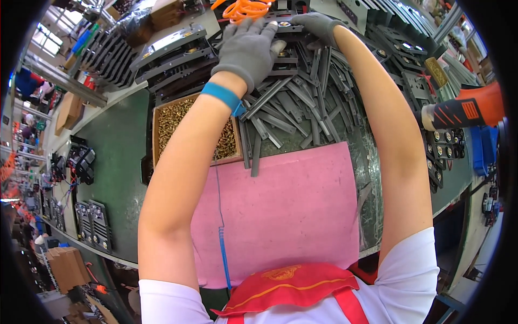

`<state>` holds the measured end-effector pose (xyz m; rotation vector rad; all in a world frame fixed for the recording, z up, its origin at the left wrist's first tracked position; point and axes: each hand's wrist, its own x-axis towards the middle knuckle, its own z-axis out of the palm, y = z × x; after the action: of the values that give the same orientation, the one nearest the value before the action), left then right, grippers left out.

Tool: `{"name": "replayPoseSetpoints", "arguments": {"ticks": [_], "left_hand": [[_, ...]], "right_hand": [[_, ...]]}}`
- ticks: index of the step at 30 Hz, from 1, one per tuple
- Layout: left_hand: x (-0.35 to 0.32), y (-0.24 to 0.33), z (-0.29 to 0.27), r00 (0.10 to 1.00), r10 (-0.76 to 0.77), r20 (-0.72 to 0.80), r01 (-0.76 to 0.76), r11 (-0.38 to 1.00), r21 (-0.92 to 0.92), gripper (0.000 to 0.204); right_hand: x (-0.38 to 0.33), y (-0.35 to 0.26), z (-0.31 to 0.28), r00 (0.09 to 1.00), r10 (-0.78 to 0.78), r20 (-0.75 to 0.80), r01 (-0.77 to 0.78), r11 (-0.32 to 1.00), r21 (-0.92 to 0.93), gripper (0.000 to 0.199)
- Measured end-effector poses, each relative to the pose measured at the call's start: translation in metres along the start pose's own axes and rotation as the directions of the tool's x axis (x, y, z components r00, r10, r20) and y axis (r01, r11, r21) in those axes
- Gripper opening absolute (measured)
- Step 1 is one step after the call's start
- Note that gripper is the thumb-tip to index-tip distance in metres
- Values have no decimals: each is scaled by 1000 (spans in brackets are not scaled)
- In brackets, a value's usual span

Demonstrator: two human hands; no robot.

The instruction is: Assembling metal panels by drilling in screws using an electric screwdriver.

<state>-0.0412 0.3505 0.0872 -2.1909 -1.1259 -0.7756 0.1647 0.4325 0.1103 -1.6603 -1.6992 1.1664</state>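
Observation:
Both hands reach to the far side of the bench in grey gloves. My left hand (247,49) lies over dark metal parts with its fingers stretched out and the thumb apart; a blue band circles its wrist. My right hand (319,27) is at the right end of a stack of dark metal plates (286,60), its visible fingers extended leftward and apart from the thumb. Some of its fingertips are hidden among the parts. Orange coiled tubing (243,9) sits just beyond my left hand. Loose dark metal strips (291,105) are heaped on the near side of both hands.
A cardboard box of small brass-coloured fasteners (175,121) lies under my left forearm. A pink mat (280,210) covers the near bench, crossed by a blue coiled cord (222,243). At right is an orange-and-black power tool (464,110); more dark plates (178,59) are stacked at left.

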Motion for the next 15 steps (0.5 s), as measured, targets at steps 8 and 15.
{"name": "replayPoseSetpoints", "arguments": {"ticks": [8, 15], "left_hand": [[27, 10, 8, 944, -176, 278, 230, 957, -176, 45], [31, 20, 11, 939, -176, 295, 237, 954, -184, 44]], "right_hand": [[-25, 57, -15, 913, -195, -357, -53, 814, -578, 87], [-59, 87, -24, 960, 191, -203, -272, 797, -539, 120]]}}
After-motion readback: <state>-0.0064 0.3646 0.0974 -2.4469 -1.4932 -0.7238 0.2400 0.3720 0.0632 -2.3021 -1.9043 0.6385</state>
